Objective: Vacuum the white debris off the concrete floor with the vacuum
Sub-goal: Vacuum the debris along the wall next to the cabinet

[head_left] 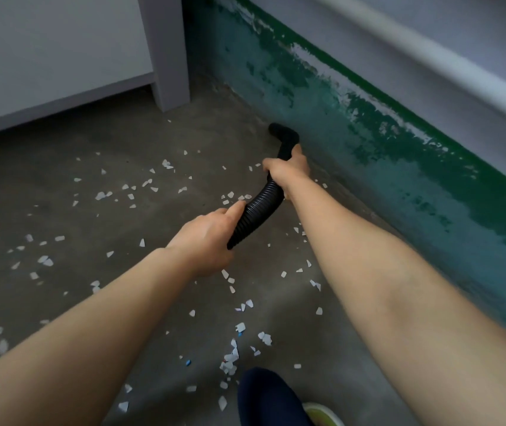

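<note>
Your right hand is wrapped tight round the hose just behind the nozzle, fingers fully curled. Your left hand grips the ribbed part lower down, fingers curled under it and the forefinger laid straight along the top. Between the two hands the hose sags in a curve.

The nozzle sits low at the foot of the green wall, past the corner of the cabinet. Whether its mouth touches the floor you cannot tell from here. Most of the debris lies behind it: white flakes scattered to the left, under your arms, and thickest near your leg and shoe.

The hose looks light and bendy, so it probably will not steer from the ribbed part; it would just flex. Guide from the smooth, stiffer neck where your right hand is, and let the left only carry the slack. The ribs should give a sure grip, not a slippery one.

The flakes look thin and light. They should lift easily, but may skid away if the nozzle knocks them, so bring it in low and slow.
</note>
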`<state>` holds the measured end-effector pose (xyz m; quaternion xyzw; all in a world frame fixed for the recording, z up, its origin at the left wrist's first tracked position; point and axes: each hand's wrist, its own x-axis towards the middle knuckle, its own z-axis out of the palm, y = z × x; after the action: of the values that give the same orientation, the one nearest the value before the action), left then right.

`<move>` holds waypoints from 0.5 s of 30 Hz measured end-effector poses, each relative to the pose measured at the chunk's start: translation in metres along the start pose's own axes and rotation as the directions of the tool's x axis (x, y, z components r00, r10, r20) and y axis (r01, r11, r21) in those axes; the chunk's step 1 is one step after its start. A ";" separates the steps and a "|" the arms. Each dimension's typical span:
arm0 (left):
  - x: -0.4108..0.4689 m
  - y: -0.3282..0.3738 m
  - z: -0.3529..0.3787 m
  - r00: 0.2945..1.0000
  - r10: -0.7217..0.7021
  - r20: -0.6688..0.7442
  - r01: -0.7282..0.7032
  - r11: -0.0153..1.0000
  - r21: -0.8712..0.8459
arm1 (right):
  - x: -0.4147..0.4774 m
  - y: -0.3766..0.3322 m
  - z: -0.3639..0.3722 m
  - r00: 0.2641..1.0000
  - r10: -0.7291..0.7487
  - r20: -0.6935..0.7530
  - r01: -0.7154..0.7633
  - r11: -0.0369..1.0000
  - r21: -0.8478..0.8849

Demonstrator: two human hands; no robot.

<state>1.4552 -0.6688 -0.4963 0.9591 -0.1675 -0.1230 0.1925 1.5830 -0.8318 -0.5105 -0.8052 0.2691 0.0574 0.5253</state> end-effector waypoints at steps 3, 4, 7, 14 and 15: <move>0.006 -0.001 0.003 1.000 0.004 0.005 -0.004 1.000 -0.002 | 0.007 0.003 -0.002 1.000 0.014 -0.004 -0.014 1.000 0.001; 0.006 -0.002 0.004 1.000 0.004 0.002 -0.004 1.000 -0.004 | 0.007 0.003 -0.001 1.000 0.014 -0.001 -0.014 1.000 -0.001; 0.005 -0.009 0.004 1.000 0.004 -0.015 -0.004 1.000 -0.011 | 0.007 0.001 0.004 1.000 0.013 0.009 -0.013 1.000 0.009; 0.009 -0.010 0.003 0.999 -0.021 -0.032 0.020 0.999 -0.037 | 0.009 -0.014 0.011 0.997 -0.040 0.066 0.044 0.997 -0.061; 0.011 -0.009 0.002 0.999 -0.027 -0.032 0.026 0.999 -0.047 | 0.010 -0.017 0.012 0.997 -0.035 0.073 0.041 0.997 -0.070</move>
<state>1.4674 -0.6656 -0.5033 0.9583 -0.1487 -0.1139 0.2157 1.6020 -0.8198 -0.5061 -0.8258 0.2326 0.0857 0.5065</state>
